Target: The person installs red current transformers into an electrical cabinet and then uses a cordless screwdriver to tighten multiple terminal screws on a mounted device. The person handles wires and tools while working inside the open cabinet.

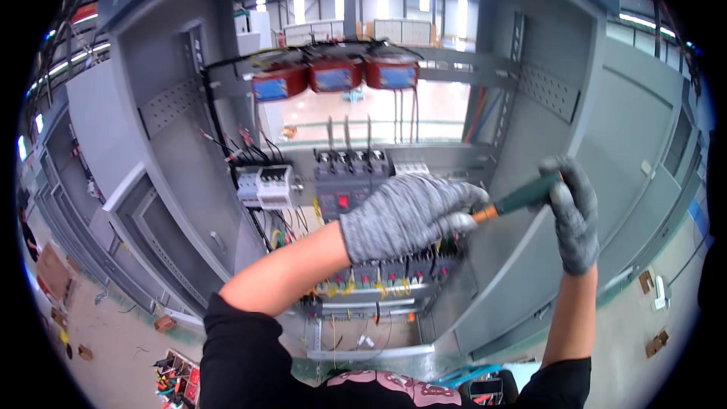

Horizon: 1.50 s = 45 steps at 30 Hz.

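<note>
In front of an open grey electrical cabinet point(182, 204), my two hands in grey knit gloves hold one tool between them. It looks like a screwdriver point(524, 195), with a thick dark green body and an orange section toward its left end. My right hand point(575, 220) wraps round the green end. The fingers of my left hand point(413, 216) pinch the orange end, hiding its tip. Behind my left hand stands a large circuit breaker point(333, 182) with a red switch, partly covered by the glove.
Three red-and-blue current transformers point(335, 76) hang on the upper rail. Small white modules point(274, 188) sit at left, with loose wires. A lower row of breakers point(379, 276) carries yellow wires. A toolbox point(178, 380) stands on the floor at lower left. Cabinet doors flank both sides.
</note>
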Motion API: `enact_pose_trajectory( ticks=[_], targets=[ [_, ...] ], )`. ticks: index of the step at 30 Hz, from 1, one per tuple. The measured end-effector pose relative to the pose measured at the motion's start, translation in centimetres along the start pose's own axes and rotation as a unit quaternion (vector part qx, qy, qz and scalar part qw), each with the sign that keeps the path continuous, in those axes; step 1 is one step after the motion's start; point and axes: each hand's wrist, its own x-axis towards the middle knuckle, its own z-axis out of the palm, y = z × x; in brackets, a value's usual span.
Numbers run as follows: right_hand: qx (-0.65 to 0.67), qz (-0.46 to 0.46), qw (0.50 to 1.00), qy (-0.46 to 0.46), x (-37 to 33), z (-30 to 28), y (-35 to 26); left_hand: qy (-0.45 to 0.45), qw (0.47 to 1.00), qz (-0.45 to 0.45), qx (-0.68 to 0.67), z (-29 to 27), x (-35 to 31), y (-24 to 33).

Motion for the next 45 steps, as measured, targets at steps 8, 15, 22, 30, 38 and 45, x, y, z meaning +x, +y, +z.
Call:
enact_pose_trajectory(
  ticks=[8,15,22,30,38,45],
  targets=[
    [0.302,-0.091,0.949,0.018,16.1,8.7,-2.5,0.045,0.988,-0.123,0.079,-12.7,3.1,-3.4],
    [0.336,-0.106,0.936,0.016,27.6,9.8,-0.5,0.015,0.967,-0.102,0.233,-17.9,10.6,-11.0],
    [0.211,-0.045,0.976,-0.013,35.7,9.5,0.1,-0.006,0.974,-0.189,0.127,-17.6,15.5,-14.3],
    [0.209,-0.052,0.973,-0.086,37.0,10.6,2.0,-0.010,0.980,-0.192,0.060,-17.5,15.4,-15.9],
    [0.231,-0.086,0.960,-0.133,38.7,11.5,3.6,-0.008,0.968,-0.243,0.061,-17.5,14.8,-15.6],
    [0.207,-0.103,0.953,-0.198,39.7,11.6,3.6,0.001,0.967,-0.249,0.047,-17.7,14.6,-15.8]
  ],
)
